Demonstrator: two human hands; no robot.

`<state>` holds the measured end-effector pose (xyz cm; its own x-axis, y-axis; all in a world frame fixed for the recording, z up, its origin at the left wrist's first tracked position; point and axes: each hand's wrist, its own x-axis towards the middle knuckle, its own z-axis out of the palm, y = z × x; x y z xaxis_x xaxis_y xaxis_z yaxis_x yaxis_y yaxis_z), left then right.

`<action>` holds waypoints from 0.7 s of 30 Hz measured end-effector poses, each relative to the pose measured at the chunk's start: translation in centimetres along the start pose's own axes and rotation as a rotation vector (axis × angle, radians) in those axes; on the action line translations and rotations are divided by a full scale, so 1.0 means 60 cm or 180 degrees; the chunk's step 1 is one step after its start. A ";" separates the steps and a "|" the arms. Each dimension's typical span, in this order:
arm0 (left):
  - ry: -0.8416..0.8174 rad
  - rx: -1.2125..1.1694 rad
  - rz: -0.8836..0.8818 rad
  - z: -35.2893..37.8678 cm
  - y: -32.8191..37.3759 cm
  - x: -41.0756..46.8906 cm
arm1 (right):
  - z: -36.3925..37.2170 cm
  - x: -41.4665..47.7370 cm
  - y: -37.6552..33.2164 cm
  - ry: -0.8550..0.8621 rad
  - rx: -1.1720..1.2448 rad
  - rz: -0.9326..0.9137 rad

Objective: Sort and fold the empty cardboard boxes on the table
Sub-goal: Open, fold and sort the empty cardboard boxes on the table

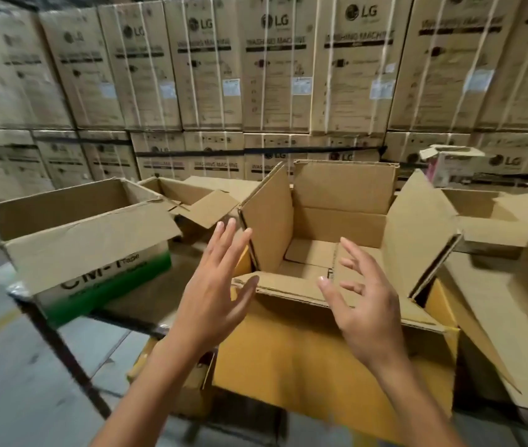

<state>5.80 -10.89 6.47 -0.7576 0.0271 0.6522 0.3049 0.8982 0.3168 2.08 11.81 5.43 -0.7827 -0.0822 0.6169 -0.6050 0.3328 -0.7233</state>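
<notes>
Warehouse room, far wall stacked with strapped LG washing machine cartons (275, 69); grey floor (14, 366) at near left. Dark-framed table (146, 295) crowded with cardboard. Center near: open yellow-sided box (320, 366), flaps up, inside empty. Left: green-printed box (95, 253), open, one flap hanging over its front. Behind it a smaller open box (191, 201); more open boxes at right (488, 217). Left hand (214, 295) and right hand (366, 304) both raised over the yellow box's near flap, palms facing each other, grip spread on both, fingers apart, holding nothing, not touching cardboard.
</notes>
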 end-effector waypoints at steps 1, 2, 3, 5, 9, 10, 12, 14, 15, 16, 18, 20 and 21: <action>0.0012 0.0014 -0.0099 -0.015 -0.013 -0.028 | 0.018 -0.016 -0.009 -0.0071 0.0080 0.0037; 0.0022 0.0028 -0.0211 -0.030 -0.027 -0.055 | 0.038 -0.031 -0.018 -0.0149 0.0160 0.0080; 0.0045 0.0039 -0.0343 -0.046 -0.043 -0.082 | 0.059 -0.046 -0.028 -0.0233 0.0238 0.0115; 0.0130 0.0042 -0.0600 -0.080 -0.076 -0.134 | 0.107 -0.072 -0.051 -0.0431 0.0345 0.0150; 0.0245 0.0122 -0.0964 -0.154 -0.149 -0.232 | 0.222 -0.127 -0.114 -0.0845 0.0520 0.0110; 0.0263 0.0145 -0.1071 -0.176 -0.171 -0.260 | 0.256 -0.144 -0.134 -0.0950 0.0586 0.0130; 0.0301 0.0173 -0.1307 -0.222 -0.215 -0.318 | 0.328 -0.179 -0.172 -0.1123 0.0711 0.0172; 0.0291 0.0213 -0.1557 -0.269 -0.263 -0.389 | 0.410 -0.223 -0.207 -0.1268 0.0750 0.0270; 0.0294 0.0221 -0.1692 -0.292 -0.290 -0.427 | 0.453 -0.247 -0.222 -0.1343 0.0748 0.0320; 0.0316 0.0222 -0.1840 -0.316 -0.317 -0.467 | 0.496 -0.275 -0.235 -0.1429 0.0748 0.0372; 0.0432 0.0216 -0.2159 -0.360 -0.370 -0.548 | 0.580 -0.328 -0.259 -0.1658 0.0824 0.0485; 0.0531 0.0231 -0.2470 -0.399 -0.421 -0.622 | 0.658 -0.377 -0.284 -0.1929 0.0838 0.0503; 0.0550 0.0249 -0.2601 -0.417 -0.444 -0.655 | 0.695 -0.398 -0.296 -0.2070 0.0796 0.0464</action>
<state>41.86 -46.87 -10.38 -0.6216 -0.7074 0.3364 -0.3476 0.6339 0.6909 25.41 -31.34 -9.38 -0.7394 -0.6233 0.2545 -0.4418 0.1641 -0.8820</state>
